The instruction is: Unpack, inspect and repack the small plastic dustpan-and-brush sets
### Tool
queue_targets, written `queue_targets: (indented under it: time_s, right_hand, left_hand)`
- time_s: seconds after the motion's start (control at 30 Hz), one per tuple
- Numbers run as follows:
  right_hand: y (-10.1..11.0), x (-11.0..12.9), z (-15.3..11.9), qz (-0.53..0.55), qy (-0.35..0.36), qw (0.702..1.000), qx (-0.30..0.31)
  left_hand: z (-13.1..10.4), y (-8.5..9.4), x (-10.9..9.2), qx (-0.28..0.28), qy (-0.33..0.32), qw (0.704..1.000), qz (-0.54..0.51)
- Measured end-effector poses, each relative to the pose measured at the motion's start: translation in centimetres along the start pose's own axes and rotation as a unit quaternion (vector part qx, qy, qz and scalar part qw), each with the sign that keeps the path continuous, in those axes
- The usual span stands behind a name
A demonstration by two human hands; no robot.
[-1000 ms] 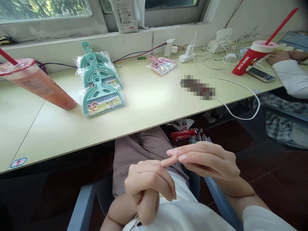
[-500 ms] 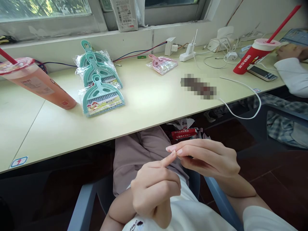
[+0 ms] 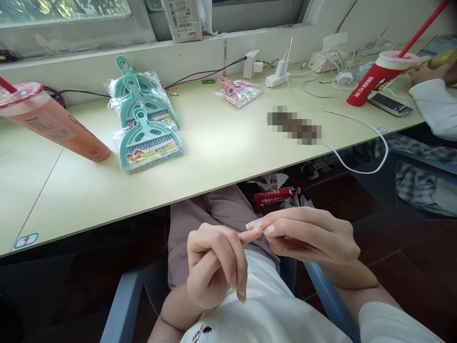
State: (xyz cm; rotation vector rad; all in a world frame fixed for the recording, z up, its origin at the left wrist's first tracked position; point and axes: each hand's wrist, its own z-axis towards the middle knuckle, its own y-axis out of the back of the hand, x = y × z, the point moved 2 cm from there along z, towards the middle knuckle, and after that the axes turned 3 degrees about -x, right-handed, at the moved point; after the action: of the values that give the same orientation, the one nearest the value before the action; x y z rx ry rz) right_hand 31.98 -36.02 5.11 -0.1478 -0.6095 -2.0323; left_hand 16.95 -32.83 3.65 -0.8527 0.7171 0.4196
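Note:
In the head view, both of my hands are raised over my lap, in front of the table edge. My left hand (image 3: 216, 267) has one finger stretched toward the right, while its other fingers hang loosely bent with nothing in them. The fingertips of my right hand (image 3: 314, 233) close on the tip of that stretched finger from the right side. No separate object shows between the hands. Beyond them on the table lie several turquoise dustpan-and-brush sets (image 3: 150, 143) in clear wrap and a smaller pink set (image 3: 238, 90).
A pink drink cup (image 3: 60, 126) with a straw stands at the left. On the right are a red cup (image 3: 367, 83), a phone (image 3: 391, 104), a white cable (image 3: 378, 166) and a power strip (image 3: 277, 76). A pixelated item (image 3: 294, 126) lies mid-table. Another person's sleeve (image 3: 433, 107) shows far right.
My left hand has turned at the wrist, so its bent fingers now droop and spread apart. The right hand's fingertips stay at the left finger's tip.

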Motion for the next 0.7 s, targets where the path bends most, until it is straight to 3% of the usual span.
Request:
queue_targets:
  time_s: [0.53,0.7]
  right_hand:
    - [0.05,-0.18,-0.14,0.008,0.021,1.000,-0.014]
    - [0.24,-0.56,-0.96,-0.015,0.000,1.000,0.002]
  left_hand:
    - [0.25,0.04,0.07,-0.004,0.050,0.997,-0.066]
    - [0.29,0.02,0.11,-0.003,0.049,0.996,-0.070]
